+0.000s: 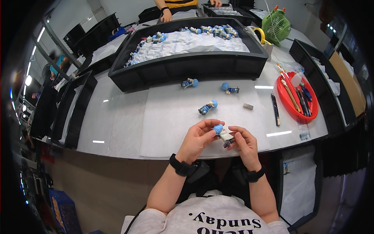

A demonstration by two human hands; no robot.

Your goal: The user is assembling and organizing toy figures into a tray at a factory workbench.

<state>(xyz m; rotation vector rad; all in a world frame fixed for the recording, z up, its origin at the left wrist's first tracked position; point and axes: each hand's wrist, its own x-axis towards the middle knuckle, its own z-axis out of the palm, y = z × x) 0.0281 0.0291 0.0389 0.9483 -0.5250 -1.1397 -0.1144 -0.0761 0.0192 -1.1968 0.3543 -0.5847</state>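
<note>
Between both hands, just above the table's front edge, is a small figurine [225, 135] with a blue head, a pale body and dark feet. The fingers and thumb of my left hand [198, 138] close on its blue head. At its lower end, my right hand [244, 145] pinches the feet. Beyond my hands a blue-haired figurine [207, 107] lies on the white sheet [167, 117]. Farther off lie two similar ones, a figurine [189, 83] on the left and a figurine [230, 88] on the right. A small grey block [248, 106] rests beside them.
A large black tray [187, 69] lined with white paper holds several figurines at the back. To the right are a black pen-like tool [275, 109] and a red basket [298, 113] of brushes. Behind stand a green fan [276, 26] and a person's hand [166, 15].
</note>
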